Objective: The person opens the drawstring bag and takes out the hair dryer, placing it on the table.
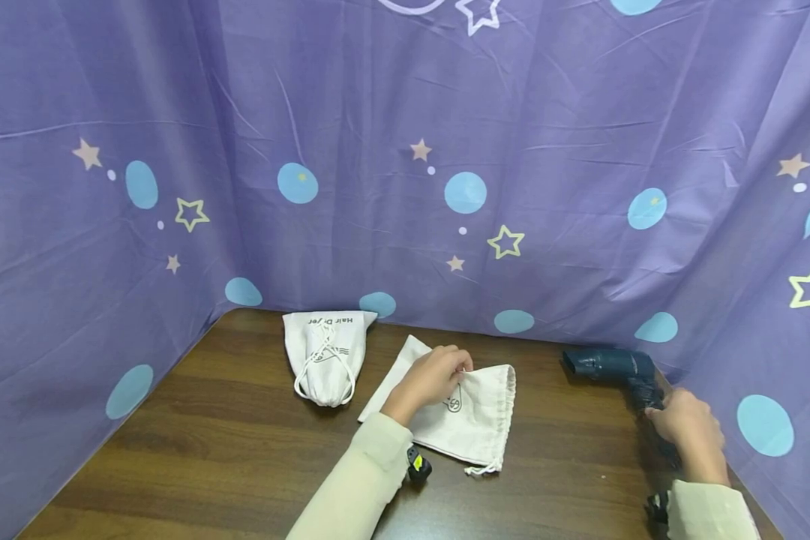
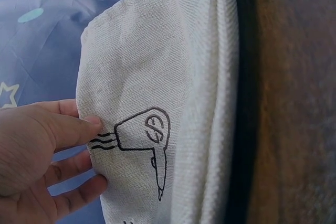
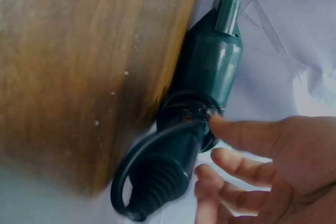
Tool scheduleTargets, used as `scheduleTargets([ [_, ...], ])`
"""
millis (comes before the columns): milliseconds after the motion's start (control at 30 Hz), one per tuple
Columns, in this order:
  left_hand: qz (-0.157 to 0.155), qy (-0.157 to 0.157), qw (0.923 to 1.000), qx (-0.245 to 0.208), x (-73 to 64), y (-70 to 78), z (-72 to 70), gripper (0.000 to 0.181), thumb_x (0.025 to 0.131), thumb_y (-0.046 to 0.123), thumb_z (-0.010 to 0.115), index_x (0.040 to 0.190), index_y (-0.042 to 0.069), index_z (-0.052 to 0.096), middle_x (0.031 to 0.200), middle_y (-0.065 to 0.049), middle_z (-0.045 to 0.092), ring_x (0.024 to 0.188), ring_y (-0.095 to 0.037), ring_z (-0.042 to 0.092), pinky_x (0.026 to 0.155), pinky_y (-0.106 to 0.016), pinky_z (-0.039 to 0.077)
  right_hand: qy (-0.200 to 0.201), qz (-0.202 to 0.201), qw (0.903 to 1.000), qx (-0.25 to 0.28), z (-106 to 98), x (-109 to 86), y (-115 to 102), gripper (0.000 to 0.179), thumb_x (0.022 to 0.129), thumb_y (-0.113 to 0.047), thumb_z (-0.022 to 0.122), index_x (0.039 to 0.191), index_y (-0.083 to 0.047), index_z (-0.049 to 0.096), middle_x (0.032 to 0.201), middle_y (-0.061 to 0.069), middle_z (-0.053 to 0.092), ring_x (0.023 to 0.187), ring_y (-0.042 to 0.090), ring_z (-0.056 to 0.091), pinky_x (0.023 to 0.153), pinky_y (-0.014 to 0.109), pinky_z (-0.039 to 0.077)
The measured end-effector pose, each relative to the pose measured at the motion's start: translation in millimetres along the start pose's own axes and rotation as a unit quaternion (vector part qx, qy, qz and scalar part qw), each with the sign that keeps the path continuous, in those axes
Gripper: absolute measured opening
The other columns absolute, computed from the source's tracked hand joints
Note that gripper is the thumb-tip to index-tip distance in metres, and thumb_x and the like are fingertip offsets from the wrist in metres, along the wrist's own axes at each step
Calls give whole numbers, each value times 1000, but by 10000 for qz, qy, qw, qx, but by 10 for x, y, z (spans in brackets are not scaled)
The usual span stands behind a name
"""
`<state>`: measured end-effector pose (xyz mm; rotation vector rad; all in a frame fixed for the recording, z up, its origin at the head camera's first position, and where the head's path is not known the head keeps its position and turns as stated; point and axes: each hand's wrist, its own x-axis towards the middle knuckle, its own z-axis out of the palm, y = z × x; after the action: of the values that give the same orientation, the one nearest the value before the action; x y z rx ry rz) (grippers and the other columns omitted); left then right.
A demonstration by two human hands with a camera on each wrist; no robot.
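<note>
My left hand point(image 1: 439, 375) pinches the upper edge of a white cloth drawstring bag point(image 1: 475, 420), which lies on the wooden table with its gathered mouth facing right. In the left wrist view, thumb and fingers hold the cloth point(image 2: 131, 61) beside a printed hair dryer drawing. At the table's right side, my right hand point(image 1: 691, 427) is at the handle of a dark green hair dryer point(image 1: 610, 365), its nozzle pointing left. The right wrist view shows thumb and curled fingers on the handle, where a black cord point(image 3: 123, 174) loops round.
A second white drawstring bag point(image 1: 327, 360), printed "Hair Dryer" and bulging, lies at the back left with its cords on top. Purple curtains point(image 1: 378, 150) enclose the back and both sides of the wooden table point(image 1: 229, 450).
</note>
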<state>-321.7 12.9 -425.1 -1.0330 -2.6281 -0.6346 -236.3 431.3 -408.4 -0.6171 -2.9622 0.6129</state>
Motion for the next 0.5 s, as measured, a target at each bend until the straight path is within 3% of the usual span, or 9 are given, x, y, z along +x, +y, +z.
scheduleTargets([
  [133, -30, -46, 10000, -4, 4, 6, 1, 13, 96, 8, 68, 104, 18, 70, 97, 4, 66, 92, -12, 60, 79, -26, 50, 22, -111, 9999, -48, 16, 15, -2, 26, 91, -25, 69, 91, 2, 67, 104, 41, 56, 100, 65, 54, 72, 65, 47],
  [300, -63, -57, 10000, 16, 2, 8, 13, 13, 95, 8, 69, 104, 18, 71, 97, 5, 66, 91, -11, 59, 79, -26, 50, 34, -308, 9994, -121, 32, 35, 16, 33, 90, -23, 69, 98, 9, 64, 102, 40, 58, 101, 63, 54, 78, 66, 45],
  [500, -27, -29, 10000, 37, 5, 12, 18, 13, 94, 8, 70, 104, 18, 71, 95, 5, 65, 89, -10, 59, 78, -25, 49, 11, -391, 9991, -172, 23, 32, 14, 35, 90, -25, 68, 98, 9, 64, 102, 40, 58, 101, 64, 54, 77, 65, 46],
])
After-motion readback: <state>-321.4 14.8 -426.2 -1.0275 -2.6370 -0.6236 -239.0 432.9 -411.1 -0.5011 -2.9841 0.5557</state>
